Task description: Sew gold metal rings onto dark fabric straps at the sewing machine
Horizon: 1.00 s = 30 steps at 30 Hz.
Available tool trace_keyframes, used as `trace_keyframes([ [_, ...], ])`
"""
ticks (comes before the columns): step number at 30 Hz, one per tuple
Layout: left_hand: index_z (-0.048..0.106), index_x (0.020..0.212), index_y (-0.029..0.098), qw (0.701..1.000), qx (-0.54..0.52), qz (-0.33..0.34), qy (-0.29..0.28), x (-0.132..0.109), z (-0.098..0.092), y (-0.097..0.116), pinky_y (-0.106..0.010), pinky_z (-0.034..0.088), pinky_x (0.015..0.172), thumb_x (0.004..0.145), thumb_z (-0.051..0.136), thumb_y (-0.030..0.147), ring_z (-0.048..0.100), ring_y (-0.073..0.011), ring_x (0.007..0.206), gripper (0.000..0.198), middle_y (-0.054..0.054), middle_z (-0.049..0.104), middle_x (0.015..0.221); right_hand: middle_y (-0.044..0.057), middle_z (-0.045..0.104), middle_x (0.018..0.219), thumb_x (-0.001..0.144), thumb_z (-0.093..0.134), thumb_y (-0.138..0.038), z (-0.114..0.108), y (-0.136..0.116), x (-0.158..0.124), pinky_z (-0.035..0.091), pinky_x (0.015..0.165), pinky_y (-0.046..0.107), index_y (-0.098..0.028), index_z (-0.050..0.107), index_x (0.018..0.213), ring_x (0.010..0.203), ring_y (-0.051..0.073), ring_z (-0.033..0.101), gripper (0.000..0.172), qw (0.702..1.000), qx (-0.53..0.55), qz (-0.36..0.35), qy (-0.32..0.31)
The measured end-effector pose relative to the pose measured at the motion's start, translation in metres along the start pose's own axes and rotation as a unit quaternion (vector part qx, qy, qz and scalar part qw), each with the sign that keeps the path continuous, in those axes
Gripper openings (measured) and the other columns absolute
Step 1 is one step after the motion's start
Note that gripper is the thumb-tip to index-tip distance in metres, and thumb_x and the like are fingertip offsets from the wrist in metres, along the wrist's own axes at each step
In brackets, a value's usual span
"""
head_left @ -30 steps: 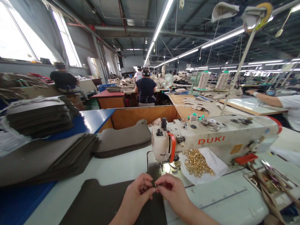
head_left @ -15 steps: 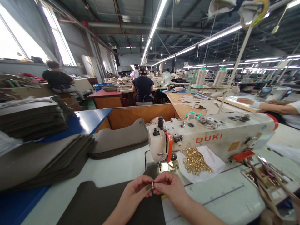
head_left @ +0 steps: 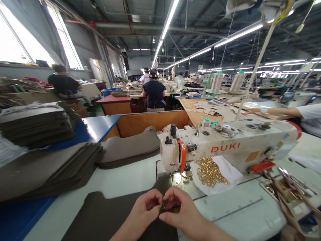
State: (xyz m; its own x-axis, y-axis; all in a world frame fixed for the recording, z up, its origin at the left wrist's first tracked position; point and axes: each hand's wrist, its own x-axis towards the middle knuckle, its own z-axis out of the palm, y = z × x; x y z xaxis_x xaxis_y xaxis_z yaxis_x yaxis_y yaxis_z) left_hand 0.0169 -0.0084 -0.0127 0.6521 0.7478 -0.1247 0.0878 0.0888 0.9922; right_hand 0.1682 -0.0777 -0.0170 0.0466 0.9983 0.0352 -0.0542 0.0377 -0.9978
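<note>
My left hand is closed in a pinch on a small gold metal ring, mostly hidden by the fingertips. A short dark fabric strip runs from the ring to my right hand, whose curled fingers hold it while the thumb stands apart below. Both hands are above a flat dark grey-brown panel on the table, in front of the sewing machine. The panel's far end reaches close to the needle area. Behind my right hand, many similar gold rings lie heaped on white sheeting.
Stacks of dark panels lie at the left, with another stack behind the table's middle. To the right, a tray holds scissors and straps. Thread cones stand behind the machine. A co-worker's arm reaches in from the right.
The gold ring, plain to see between my fingertips before, is now mostly covered. My right thumb has moved down and away from its fingers. The co-worker's arm at the right has stretched out straighter.
</note>
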Motion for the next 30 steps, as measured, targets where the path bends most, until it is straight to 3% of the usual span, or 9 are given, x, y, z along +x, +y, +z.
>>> trace_keyframes([
  [4, 0.053, 0.065, 0.017, 1.000, 0.023, 0.010, 0.014, -0.001, 0.001, 0.001, -0.024, 0.035, 0.057, 0.063, 0.059, 0.020, 0.044, -0.0117, 0.061, 0.006, 0.004, 0.050, 0.063, -0.003, 0.057, 0.073, 0.061, 0.063, -0.006, -0.001, -0.002, -0.003, 0.042, 0.064, 0.023, -0.019, 0.057, 0.076, 0.067, 0.012, 0.054, 0.020, 0.995, -0.079, -0.053, 0.014],
  [9, 0.053, 0.059, 0.018, 0.999, -0.003, 0.026, 0.040, 0.000, 0.005, 0.009, -0.025, 0.040, 0.062, 0.058, 0.063, 0.021, 0.051, -0.0140, 0.064, 0.010, 0.001, 0.056, 0.066, -0.001, 0.057, 0.070, 0.065, 0.057, -0.007, -0.003, -0.001, -0.001, 0.041, 0.061, 0.023, -0.019, 0.058, 0.064, 0.067, 0.012, 0.054, 0.012, 0.988, -0.094, -0.117, 0.045],
  [18, 0.058, 0.057, 0.017, 0.995, -0.079, 0.010, 0.053, 0.003, 0.001, 0.000, -0.025, 0.045, 0.065, 0.058, 0.078, 0.028, 0.057, -0.0138, 0.067, 0.023, -0.001, 0.064, 0.071, 0.000, 0.059, 0.067, 0.063, 0.058, -0.012, 0.001, 0.011, 0.005, 0.042, 0.058, 0.023, -0.020, 0.054, 0.058, 0.064, 0.014, 0.054, 0.010, 0.991, -0.039, -0.061, 0.115],
  [23, 0.062, 0.063, 0.018, 0.992, -0.089, 0.030, 0.079, 0.005, 0.003, -0.009, -0.024, 0.047, 0.064, 0.056, 0.082, 0.032, 0.058, -0.0137, 0.065, 0.025, 0.001, 0.064, 0.068, -0.001, 0.058, 0.065, 0.062, 0.059, -0.015, 0.001, 0.009, 0.007, 0.040, 0.054, 0.023, -0.020, 0.053, 0.057, 0.058, 0.012, 0.051, 0.009, 0.992, -0.021, -0.039, 0.117],
  [30, 0.059, 0.059, 0.019, 0.990, -0.063, 0.029, 0.120, 0.000, 0.010, 0.009, -0.023, 0.050, 0.063, 0.055, 0.079, 0.023, 0.060, -0.0135, 0.062, 0.020, 0.003, 0.063, 0.063, -0.003, 0.060, 0.064, 0.063, 0.063, -0.016, 0.002, 0.013, 0.007, 0.042, 0.056, 0.024, -0.020, 0.058, 0.074, 0.058, 0.012, 0.056, 0.012, 0.995, 0.044, -0.003, 0.090],
])
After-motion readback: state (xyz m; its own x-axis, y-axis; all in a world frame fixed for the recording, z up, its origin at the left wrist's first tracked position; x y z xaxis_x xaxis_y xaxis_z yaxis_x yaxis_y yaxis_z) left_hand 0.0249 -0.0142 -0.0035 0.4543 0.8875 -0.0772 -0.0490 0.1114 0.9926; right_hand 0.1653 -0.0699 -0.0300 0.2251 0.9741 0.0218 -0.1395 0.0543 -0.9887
